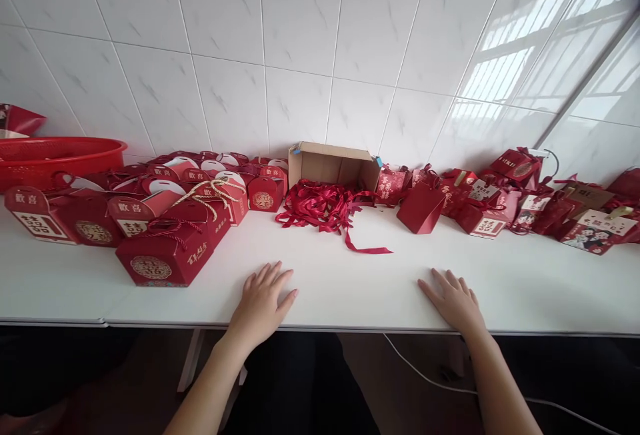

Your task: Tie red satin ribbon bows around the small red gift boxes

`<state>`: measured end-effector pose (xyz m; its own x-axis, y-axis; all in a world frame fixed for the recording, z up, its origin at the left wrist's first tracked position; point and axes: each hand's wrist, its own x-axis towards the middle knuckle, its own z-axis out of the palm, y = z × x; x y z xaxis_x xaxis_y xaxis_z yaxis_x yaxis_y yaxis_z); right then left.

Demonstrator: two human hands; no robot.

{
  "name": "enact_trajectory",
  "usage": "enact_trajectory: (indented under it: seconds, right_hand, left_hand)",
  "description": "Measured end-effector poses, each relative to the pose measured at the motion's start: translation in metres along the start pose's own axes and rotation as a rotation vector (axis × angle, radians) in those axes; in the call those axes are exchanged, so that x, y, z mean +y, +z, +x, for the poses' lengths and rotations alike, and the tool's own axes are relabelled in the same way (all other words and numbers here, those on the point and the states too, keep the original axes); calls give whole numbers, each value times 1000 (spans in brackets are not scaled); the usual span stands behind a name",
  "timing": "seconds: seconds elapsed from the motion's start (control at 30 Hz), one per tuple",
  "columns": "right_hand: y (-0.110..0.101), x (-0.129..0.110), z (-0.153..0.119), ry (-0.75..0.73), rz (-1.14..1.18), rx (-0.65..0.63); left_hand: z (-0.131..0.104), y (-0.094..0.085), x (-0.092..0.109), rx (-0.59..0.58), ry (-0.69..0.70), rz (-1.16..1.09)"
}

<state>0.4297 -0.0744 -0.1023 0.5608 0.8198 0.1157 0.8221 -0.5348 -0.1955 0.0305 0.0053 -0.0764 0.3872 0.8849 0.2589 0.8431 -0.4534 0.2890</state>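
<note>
The left hand (260, 302) and the right hand (454, 300) hold nothing, palms down, fingers loosely spread on the smooth white tabletop (350, 288), near its straight front edge. Bare surface lies between them. Beyond sit a loose heap of shiny red ribbon (320, 205) spilling from an open brown cardboard box (333, 163), glossy red gift boxes (155, 255) leftward, and a plain angular red carton (421, 207) rightward.

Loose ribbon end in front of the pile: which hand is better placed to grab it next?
Right, I'd say. The right hand is empty and nearer the ribbon end, with only bare tabletop between. The left hand is empty too, but farther off.
</note>
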Motion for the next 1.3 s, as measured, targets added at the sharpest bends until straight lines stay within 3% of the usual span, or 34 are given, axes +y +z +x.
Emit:
enact_trajectory:
  seconds: [0.6, 0.7, 0.77, 0.87, 0.93, 1.0, 1.03, 1.13, 1.2, 1.3]
  right_hand:
    - [2, 4, 1, 1, 0, 5]
    - [2, 4, 0, -2, 5, 18]
    - [3, 5, 0, -4, 4, 22]
    - [5, 6, 1, -12, -5, 29]
    - [5, 6, 2, -15, -14, 28]
    - [4, 6, 1, -14, -21, 21]
    - [3, 5, 1, -8, -24, 16]
    - [1, 4, 0, 11, -26, -2]
    - [1, 4, 0, 16, -20, -12]
    - [2, 6, 1, 15, -8, -15]
  left_hand:
    - [-1, -4, 2, -18, -27, -91]
    - [-2, -2, 3, 27, -24, -136]
    - [-6, -5, 2, 156, -20, -160]
    - [-14, -26, -11, 512, -51, -118]
    - [-18, -50, -28, 741, -182, -75]
    - [-19, -78, -51, 854, -379, -75]
    - [-18, -91, -63, 843, -474, -58]
    - [-17, -116, -95, 567, -625, -47]
    - [-23, -117, -108, 470, -585, -60]
    - [-44, -98, -110, 436, -340, -145]
